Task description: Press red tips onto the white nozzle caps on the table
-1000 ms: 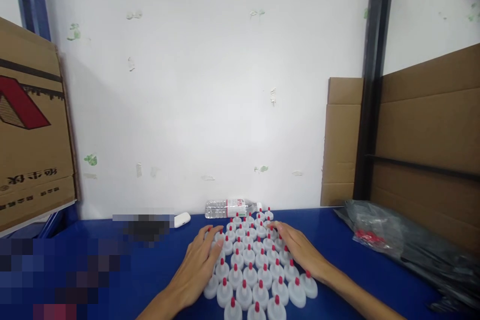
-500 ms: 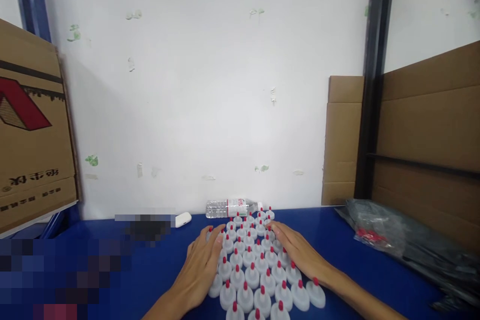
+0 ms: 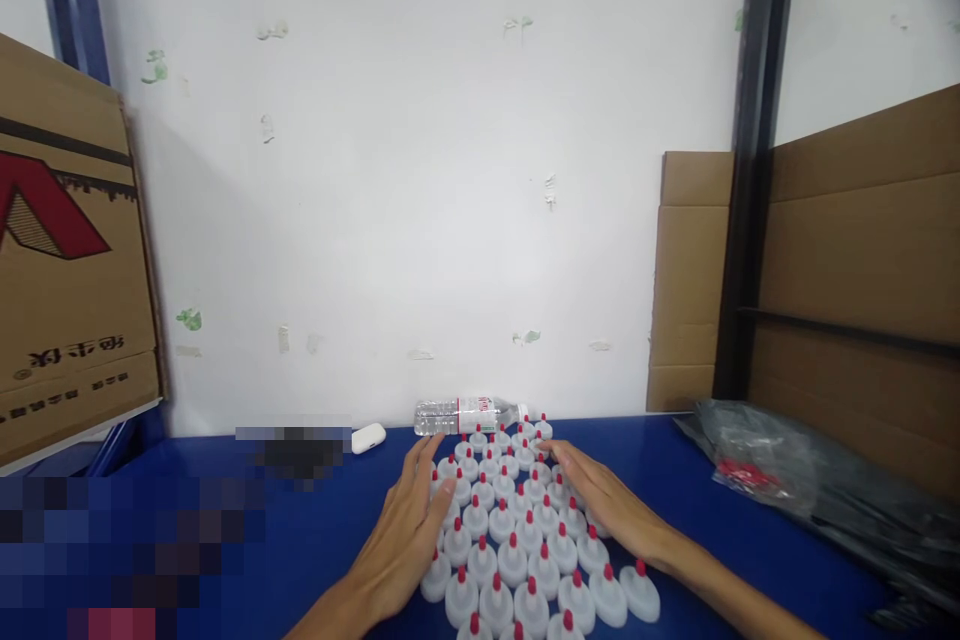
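Note:
Several translucent white squeeze-bottle caps with red tips (image 3: 513, 560) stand upright, packed close together on a blue table (image 3: 315, 540). My left hand (image 3: 409, 520) lies along the left edge of the group, fingers stretched forward and thumb apart, touching the outer caps. Along the right edge rests my right hand (image 3: 604, 500), its fingers extended and pointing inward toward the far end. Part of the caps beneath and behind both hands is hidden. Neither hand grips anything.
A clear water bottle (image 3: 472, 414) lies on its side against the wall, beside a small white case (image 3: 368, 437). Dark plastic bags (image 3: 840, 470) and a clear bag of red pieces (image 3: 750, 475) lie right. Cardboard boxes (image 3: 67, 250) flank the table, with a folded cardboard piece (image 3: 686, 280) at the wall.
My left hand has shifted forward, with its thumb spread wider. The near caps sit slightly further right in view, and the whole view has moved a little.

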The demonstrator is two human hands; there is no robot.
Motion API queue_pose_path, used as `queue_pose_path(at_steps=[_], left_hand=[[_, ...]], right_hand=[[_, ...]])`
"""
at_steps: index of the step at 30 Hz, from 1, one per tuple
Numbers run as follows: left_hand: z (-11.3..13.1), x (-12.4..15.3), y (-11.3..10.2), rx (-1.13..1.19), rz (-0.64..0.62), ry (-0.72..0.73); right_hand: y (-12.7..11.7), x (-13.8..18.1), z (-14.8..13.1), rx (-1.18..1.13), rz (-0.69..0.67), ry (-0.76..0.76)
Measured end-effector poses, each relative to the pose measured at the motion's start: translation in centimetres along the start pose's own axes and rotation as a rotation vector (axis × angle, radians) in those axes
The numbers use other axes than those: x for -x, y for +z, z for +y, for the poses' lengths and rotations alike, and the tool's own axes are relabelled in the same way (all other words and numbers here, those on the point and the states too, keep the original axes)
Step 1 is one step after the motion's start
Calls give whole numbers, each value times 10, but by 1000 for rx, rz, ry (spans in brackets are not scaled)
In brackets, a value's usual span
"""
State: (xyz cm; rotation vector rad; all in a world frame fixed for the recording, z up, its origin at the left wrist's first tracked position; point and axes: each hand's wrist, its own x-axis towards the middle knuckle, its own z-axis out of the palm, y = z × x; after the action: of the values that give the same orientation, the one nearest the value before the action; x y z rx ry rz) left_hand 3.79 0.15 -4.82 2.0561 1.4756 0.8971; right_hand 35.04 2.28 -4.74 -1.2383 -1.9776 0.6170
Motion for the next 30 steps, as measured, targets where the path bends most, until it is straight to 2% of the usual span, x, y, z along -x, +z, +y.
queue_pose_path(at_steps=[7,10,13,21,30], left_hand=[[-15,-14,-16,285,205,34],[-28,-27,-29,398,272,-38],[-41,-38,-39,538,329,-141],[-57,-44,-47,893,308,-295],[-54,-43,-46,986,241,-310]], right_hand=[[-21,-11,31,120,139,6],[-30,-15,43,212,152,-12],[-33,-14,50,266,107,-41],[-32,-10,50,326,-1,-111],[-34,-9,42,353,-35,-113]])
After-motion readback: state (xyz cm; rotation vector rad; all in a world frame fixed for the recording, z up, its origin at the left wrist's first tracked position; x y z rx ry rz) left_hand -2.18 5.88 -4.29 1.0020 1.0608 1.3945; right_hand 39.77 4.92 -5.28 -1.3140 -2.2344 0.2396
